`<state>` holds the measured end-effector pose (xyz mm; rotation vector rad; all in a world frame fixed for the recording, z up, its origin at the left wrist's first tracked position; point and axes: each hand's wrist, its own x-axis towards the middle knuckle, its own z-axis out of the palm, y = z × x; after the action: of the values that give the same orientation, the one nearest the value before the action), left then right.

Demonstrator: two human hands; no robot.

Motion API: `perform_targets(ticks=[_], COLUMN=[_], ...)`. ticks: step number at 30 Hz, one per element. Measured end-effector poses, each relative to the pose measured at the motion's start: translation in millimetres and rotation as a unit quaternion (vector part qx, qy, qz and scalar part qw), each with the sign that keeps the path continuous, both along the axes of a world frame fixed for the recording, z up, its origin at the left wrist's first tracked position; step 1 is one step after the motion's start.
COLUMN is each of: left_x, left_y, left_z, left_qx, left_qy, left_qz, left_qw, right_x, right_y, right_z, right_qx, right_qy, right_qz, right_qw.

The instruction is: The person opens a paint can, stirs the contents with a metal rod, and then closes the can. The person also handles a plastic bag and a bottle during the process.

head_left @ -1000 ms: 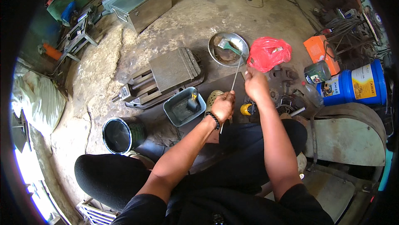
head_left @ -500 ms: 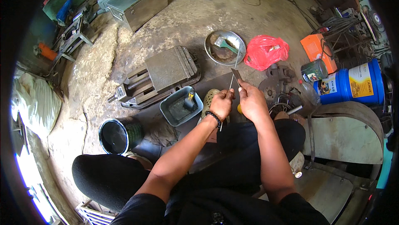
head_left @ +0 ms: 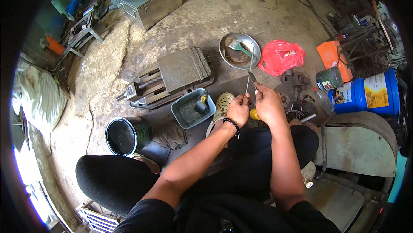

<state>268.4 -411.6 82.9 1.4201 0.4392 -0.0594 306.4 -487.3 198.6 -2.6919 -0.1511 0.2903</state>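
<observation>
Rod (head_left: 247,87) is pinched in left hand (head_left: 239,110), dark strip (head_left: 252,76) in right hand (head_left: 267,104); basin (head_left: 230,60) holds brush (head_left: 243,50).

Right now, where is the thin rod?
In the head view, just right of centre, the thin rod is gripped in the left hand; it slants up toward the metal bowl, with the right hand close on its right.

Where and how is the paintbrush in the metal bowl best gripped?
Probably by the green handle of the paintbrush, from above at the person's near right: it is slim and slants toward the metal bowl's near-right rim, while the brush head lies farther left.
</observation>
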Motion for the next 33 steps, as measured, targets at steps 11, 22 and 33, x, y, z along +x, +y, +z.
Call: perform_targets(ticks=[11,22,33], left_x=[-14.0,9.8,-3.6], left_y=[-8.0,21.1,18.2], left_z=[-7.2,-6.4,8.0], left_qx=[0.018,-0.179,-0.228], left_qy=[-0.024,0.093,0.129], left_qz=[-0.032,-0.045,-0.102], left_qw=[0.999,0.978,0.96], right_x=[102.2,8.1,68.4], right_y=[-15.2,-20.1,-22.1], right_z=[-43.9,-22.8,-68.0], right_qx=[0.047,0.09,0.053], right_qy=[-0.067,-0.042,-0.086], right_qz=[-0.014,-0.029,-0.005], right_qw=[0.997,0.995,0.995])
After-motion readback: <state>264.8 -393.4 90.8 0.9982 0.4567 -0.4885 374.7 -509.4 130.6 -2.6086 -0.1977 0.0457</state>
